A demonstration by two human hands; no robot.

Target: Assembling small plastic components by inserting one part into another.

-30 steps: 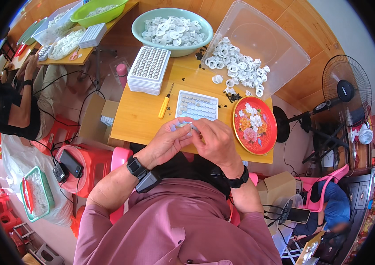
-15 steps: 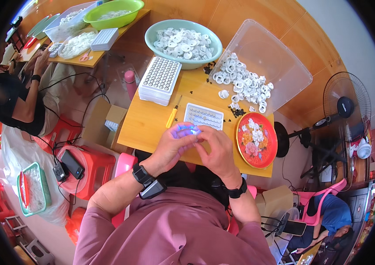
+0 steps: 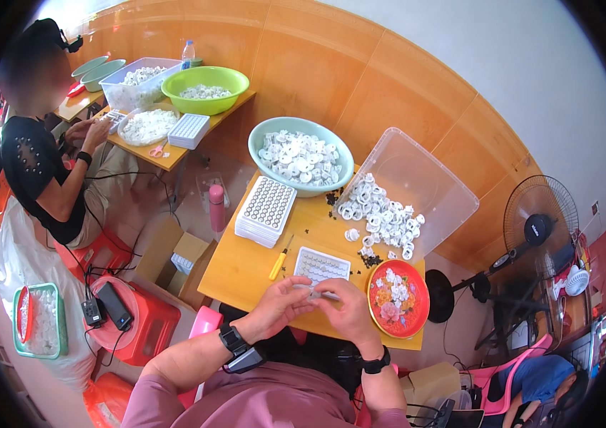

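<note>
My left hand (image 3: pixel 280 307) and my right hand (image 3: pixel 345 310) meet fingertip to fingertip over the table's near edge. Pinched between them is a small whitish part (image 3: pixel 312 293), mostly covered by the fingers, its exact kind too small to make out. Just beyond the fingers lies a white tray (image 3: pixel 323 265) with rows of small parts in it. Left of that tray is a yellow-handled screwdriver (image 3: pixel 278 266). To the right, a red floral plate (image 3: pixel 417 303) carries small white pieces.
A stack of white trays (image 3: pixel 266 212) stands at the table's left. Behind it is a pale blue basin (image 3: pixel 254 146) of white plastic parts. A tipped clear bin (image 3: pixel 435 189) spills white rings. A fan (image 3: pixel 537 228) stands right; a co-worker (image 3: pixel 46 171) sits left.
The view has tilted up, so the table sits lower in the picture and more wall shows. The blue glow at my fingertips is gone. Both hands stay together around the small part.
</note>
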